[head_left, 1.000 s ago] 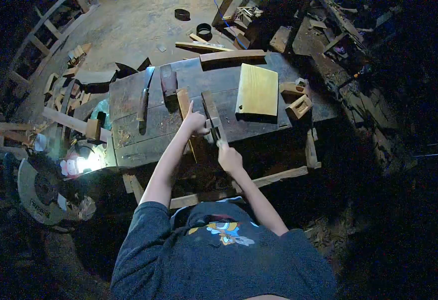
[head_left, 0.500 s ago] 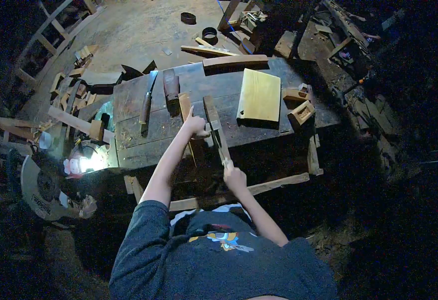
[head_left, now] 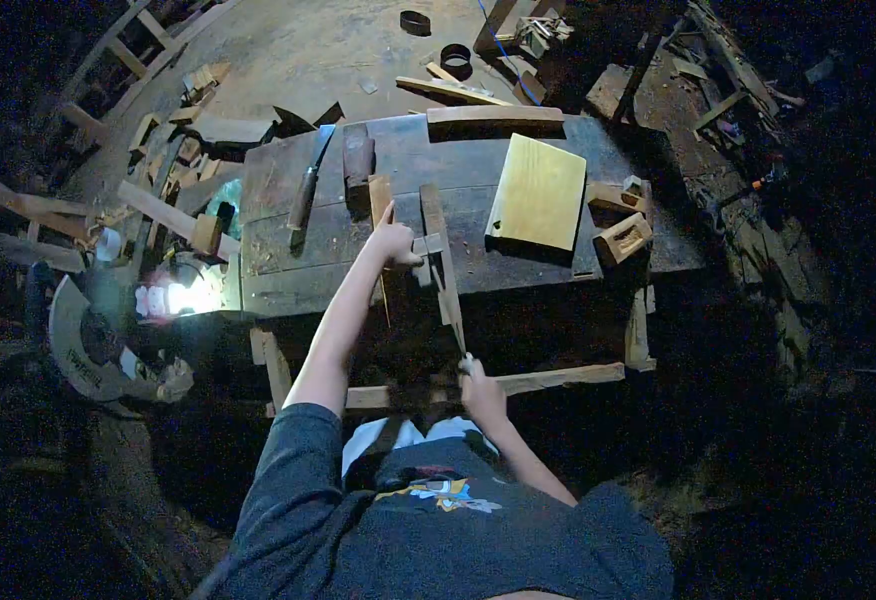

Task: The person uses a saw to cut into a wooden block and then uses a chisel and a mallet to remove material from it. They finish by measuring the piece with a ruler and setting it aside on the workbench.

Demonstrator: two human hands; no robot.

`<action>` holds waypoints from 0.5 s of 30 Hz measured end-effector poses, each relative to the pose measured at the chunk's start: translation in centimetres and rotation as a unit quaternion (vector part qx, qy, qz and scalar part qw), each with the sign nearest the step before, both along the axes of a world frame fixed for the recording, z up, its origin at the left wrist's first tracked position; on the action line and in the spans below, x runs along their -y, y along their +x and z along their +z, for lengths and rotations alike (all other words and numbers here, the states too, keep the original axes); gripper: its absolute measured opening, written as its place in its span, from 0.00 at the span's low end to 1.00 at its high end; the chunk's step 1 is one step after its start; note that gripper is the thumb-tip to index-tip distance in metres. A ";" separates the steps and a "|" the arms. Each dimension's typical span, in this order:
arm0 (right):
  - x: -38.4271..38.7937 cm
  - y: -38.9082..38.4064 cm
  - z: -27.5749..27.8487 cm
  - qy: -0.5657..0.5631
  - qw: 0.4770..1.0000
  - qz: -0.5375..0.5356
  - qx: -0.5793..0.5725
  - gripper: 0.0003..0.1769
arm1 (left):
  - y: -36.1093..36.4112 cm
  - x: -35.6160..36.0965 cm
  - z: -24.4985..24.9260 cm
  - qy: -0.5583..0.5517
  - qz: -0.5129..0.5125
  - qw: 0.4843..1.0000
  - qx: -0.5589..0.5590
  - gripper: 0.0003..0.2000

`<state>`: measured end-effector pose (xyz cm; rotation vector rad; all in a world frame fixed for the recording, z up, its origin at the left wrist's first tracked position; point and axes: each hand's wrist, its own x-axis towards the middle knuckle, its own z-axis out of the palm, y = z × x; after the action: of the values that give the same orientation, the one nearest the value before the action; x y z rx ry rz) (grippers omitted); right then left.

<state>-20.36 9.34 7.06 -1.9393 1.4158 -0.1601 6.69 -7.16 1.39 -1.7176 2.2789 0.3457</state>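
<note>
My left hand (head_left: 395,245) is closed at the near edge of the workbench, its index finger stretched along a wooden strip (head_left: 382,196). Its thumb side grips a small pale wood piece (head_left: 428,244), which lies across a longer, darker strip (head_left: 432,208). Both strips stick out over the bench edge towards me. Lower down, my right hand (head_left: 483,392) is wrapped round the handle of a thin, narrow-bladed hand tool (head_left: 461,338). Its blade points up to the small piece, alongside the darker strip; its exact kind is too fine to make out.
On the workbench (head_left: 278,270) lie a wood-handled knife (head_left: 308,185), a dark brown block (head_left: 359,160), a yellow board (head_left: 540,190), a curved wooden bar (head_left: 496,122) and a wooden hand plane (head_left: 623,240). A bright lamp (head_left: 180,298) and a circular saw (head_left: 83,345) are at left.
My right hand has drawn the narrow-bladed tool back towards my body. My left hand stays on the wood, and the whole view has shifted slightly.
</note>
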 end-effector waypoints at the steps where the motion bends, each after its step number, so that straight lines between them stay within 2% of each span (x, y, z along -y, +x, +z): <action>1: -1.1 -1.3 0.8 0.011 1.000 0.003 -0.011 0.16 | -0.1 0.0 0.3 -0.001 0.002 1.000 -0.001 0.27; 3: -2.4 -3.3 2.0 0.017 1.000 0.002 -0.022 0.17 | -0.3 0.3 0.9 0.042 0.027 0.999 0.013 0.28; 5: -3.1 -4.8 3.1 0.087 0.993 -0.021 -0.078 0.14 | -0.4 0.3 1.5 0.052 0.027 0.998 0.010 0.28; 7: -2.4 -4.5 4.2 0.046 0.996 -0.049 -0.052 0.14 | -0.3 0.1 1.2 0.063 0.018 0.998 0.008 0.28; 8: -1.7 -4.1 3.7 -0.016 0.998 -0.051 -0.046 0.12 | -0.1 -0.1 0.7 0.028 0.027 0.998 -0.042 0.27; 9: -0.9 -3.4 3.4 -0.027 0.997 -0.063 -0.047 0.10 | -0.1 0.0 0.4 -0.008 0.035 0.995 -0.092 0.27; 11: 0.9 -1.5 3.1 -0.071 0.994 -0.062 -0.046 0.09 | -0.6 -0.4 1.0 -0.011 0.008 0.997 -0.076 0.26; 13: 2.3 0.9 2.0 -0.115 0.989 -0.059 -0.067 0.10 | -0.7 -0.9 0.9 0.017 0.043 0.993 -0.106 0.26; 14: 2.8 2.5 2.6 -0.113 0.990 -0.060 -0.053 0.10 | -0.6 -1.2 0.5 -0.032 0.038 0.993 -0.108 0.24; 15: 3.2 3.5 1.7 -0.136 0.989 -0.052 -0.036 0.11 | -0.6 -1.3 0.0 -0.032 0.025 0.994 -0.104 0.24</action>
<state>-16.84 6.12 8.74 -2.1078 1.6136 -0.3513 6.12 -5.88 1.40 -1.8497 2.4184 0.4891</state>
